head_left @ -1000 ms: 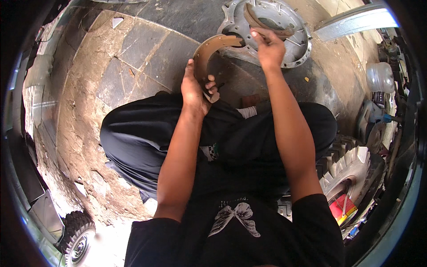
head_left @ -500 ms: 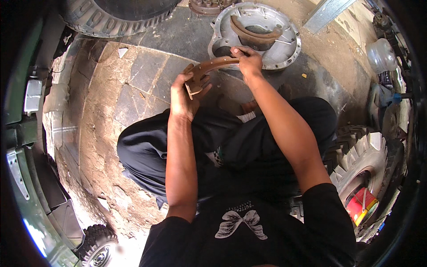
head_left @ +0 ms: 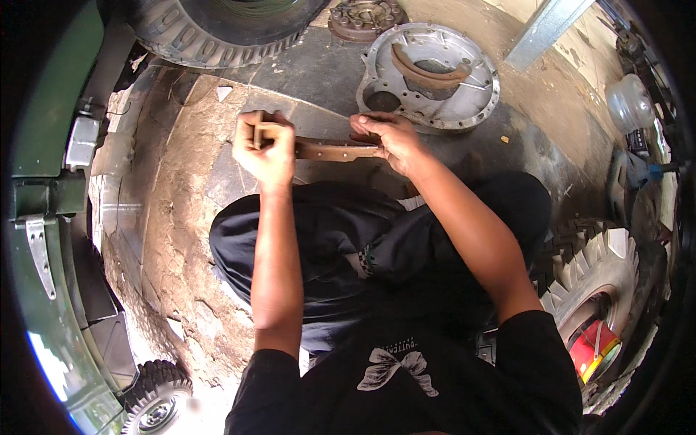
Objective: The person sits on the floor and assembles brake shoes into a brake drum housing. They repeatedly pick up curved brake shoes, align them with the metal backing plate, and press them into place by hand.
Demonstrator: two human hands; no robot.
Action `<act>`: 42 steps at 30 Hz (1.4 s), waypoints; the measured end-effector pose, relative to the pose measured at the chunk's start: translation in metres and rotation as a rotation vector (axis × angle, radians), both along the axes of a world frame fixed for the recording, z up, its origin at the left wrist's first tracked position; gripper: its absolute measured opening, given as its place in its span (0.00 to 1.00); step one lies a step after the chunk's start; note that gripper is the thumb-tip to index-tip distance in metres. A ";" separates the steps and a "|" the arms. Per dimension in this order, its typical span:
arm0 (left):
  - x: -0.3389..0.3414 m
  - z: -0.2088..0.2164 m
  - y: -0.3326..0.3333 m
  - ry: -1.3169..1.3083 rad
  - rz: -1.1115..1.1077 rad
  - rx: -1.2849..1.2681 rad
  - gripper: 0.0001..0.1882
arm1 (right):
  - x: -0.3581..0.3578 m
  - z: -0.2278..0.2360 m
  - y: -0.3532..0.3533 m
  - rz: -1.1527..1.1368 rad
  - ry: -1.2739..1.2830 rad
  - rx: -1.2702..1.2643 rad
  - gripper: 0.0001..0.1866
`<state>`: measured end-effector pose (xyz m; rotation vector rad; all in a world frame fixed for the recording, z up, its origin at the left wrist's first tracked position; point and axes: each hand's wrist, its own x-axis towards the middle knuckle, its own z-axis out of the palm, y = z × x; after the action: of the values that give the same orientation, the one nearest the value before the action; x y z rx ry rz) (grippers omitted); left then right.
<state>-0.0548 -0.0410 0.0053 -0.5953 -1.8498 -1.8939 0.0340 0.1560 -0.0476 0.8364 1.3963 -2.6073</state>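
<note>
Far left: green vehicle panel (head_left: 47,254); near left, a wheel with chunky black tread (head_left: 158,406). Further off on the left, a large tyre (head_left: 210,40) lies on the floor, with a pale shard (head_left: 224,93) just on its near side.

Left hand (head_left: 265,148): fingers curled closed around the left end of a brown curved brake shoe (head_left: 335,151); outline slightly blurred. The shoe is held up off the floor, spanning the gap between both hands in front of the seated person's black trousers (head_left: 326,225), a row of small pale rivets or holes on its face, cannot tell which.

Far side, centre: rusty bolted disc (head_left: 366,20). Right hand (head_left: 394,139): thumb and fingers pinched on the shoe's right end.

Beyond the right hand, a grey metal bell housing (head_left: 475,94) lies on the floor; a second brake shoe (head_left: 426,74) rests inside it, beside the central opening.

Right: metal beam (head_left: 547,32), treaded tyre (head_left: 602,272), red-and-yellow can (head_left: 591,351) against the tyre, clear plastic container (head_left: 628,105) farther off.
</note>
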 end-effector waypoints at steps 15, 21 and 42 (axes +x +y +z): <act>-0.016 -0.030 -0.002 0.123 0.107 0.094 0.07 | -0.019 -0.003 0.031 -0.137 0.286 0.325 0.14; -0.029 -0.038 0.065 0.002 0.148 -0.039 0.12 | -0.007 0.031 0.103 -0.531 0.291 0.298 0.15; -0.030 -0.063 0.075 0.453 0.035 -0.269 0.08 | -0.045 0.020 0.094 -0.633 0.352 0.326 0.14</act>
<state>-0.0850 0.0340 -0.0577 -0.9810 -1.7986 -1.3504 -0.0113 0.2499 -0.0278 1.0338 1.9588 -3.1606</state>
